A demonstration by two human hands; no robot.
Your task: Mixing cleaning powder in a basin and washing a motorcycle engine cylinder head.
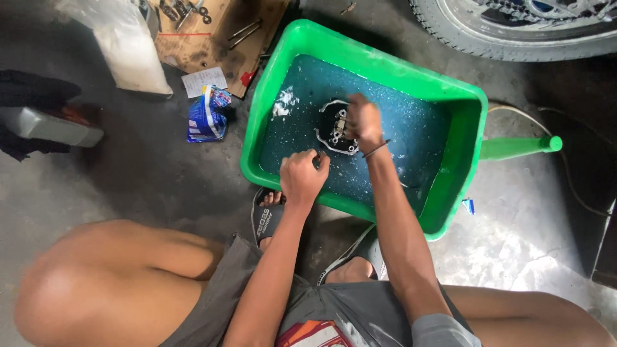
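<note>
Open water right of the metal part [335,128]; green tub [360,58] walls all around.

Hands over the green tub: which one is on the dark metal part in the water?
The right hand, the one with a band at its wrist, rests on the dark metal part. The left hand is a closed fist nearer the tub's front wall.

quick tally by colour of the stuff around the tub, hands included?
Green: 2, plastic tub, handle
Dark metal: 1, engine cover part in the tub
Blue: 1, crumpled sachet
White: 1, plastic bag
Brown: 1, cardboard sheet with tools
Black: 1, tyre
Hands: 2, left hand, right hand
Total: 9
</note>
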